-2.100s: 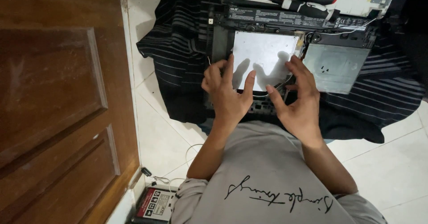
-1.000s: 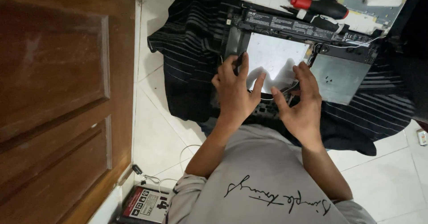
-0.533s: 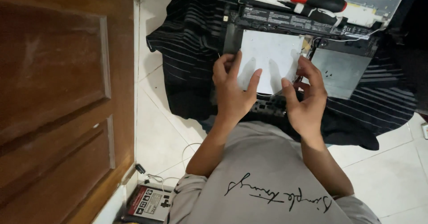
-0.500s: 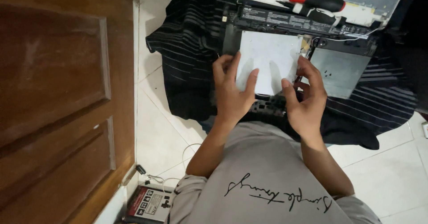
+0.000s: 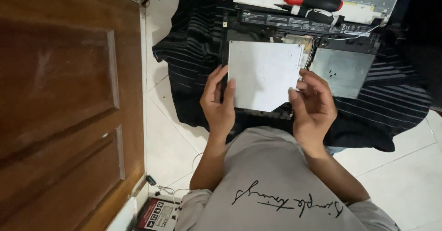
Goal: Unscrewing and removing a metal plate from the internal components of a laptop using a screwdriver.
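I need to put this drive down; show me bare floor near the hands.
Bare white tile floor runs between the wooden door and the striped cloth. More lies at lower right. The opened laptop is crowded, with a screwdriver on it.

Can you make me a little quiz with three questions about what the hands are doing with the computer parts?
1. True or false: the silver metal plate is held at its edges by both hands.
2. Which thing lies across the top of the opened laptop? A) a spoon B) a red-and-black screwdriver C) a banana
3. Fill in: the laptop rests on a dark ______ cloth spread over the white floor tiles.

Key
1. True: the left hand has the plate's left edge and the right hand its right corner.
2. B
3. striped
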